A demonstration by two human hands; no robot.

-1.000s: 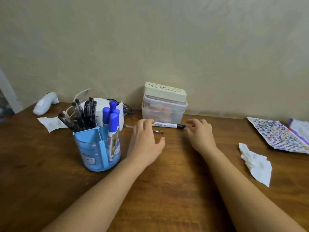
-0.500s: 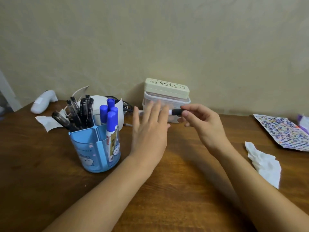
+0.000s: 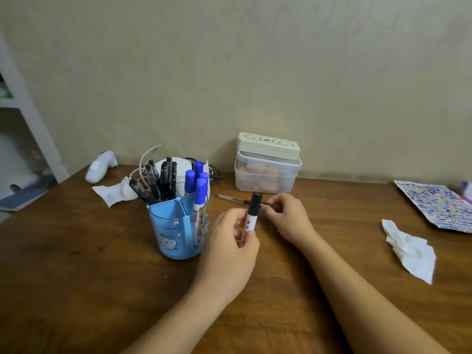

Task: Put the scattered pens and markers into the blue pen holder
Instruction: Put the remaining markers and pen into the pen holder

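The blue pen holder (image 3: 169, 228) stands on the wooden table, holding several black pens (image 3: 159, 183) and blue-capped markers (image 3: 198, 186). My left hand (image 3: 229, 249) holds a white marker with a black cap (image 3: 252, 213) nearly upright, just right of the holder. A thin brown pen (image 3: 231, 198) lies on the table behind it. My right hand (image 3: 288, 215) rests at that pen's right end, fingers pinched around it.
A clear lidded box with a cream case on top (image 3: 267, 163) stands by the wall. A crumpled tissue (image 3: 408, 247) and a colourful sheet (image 3: 434, 204) lie at right. A white device (image 3: 101, 166), cables and another tissue (image 3: 112, 192) lie behind the holder.
The black-capped marker passed from my right hand to my left, which now holds it upright. My right hand dropped to the thin pen on the table.
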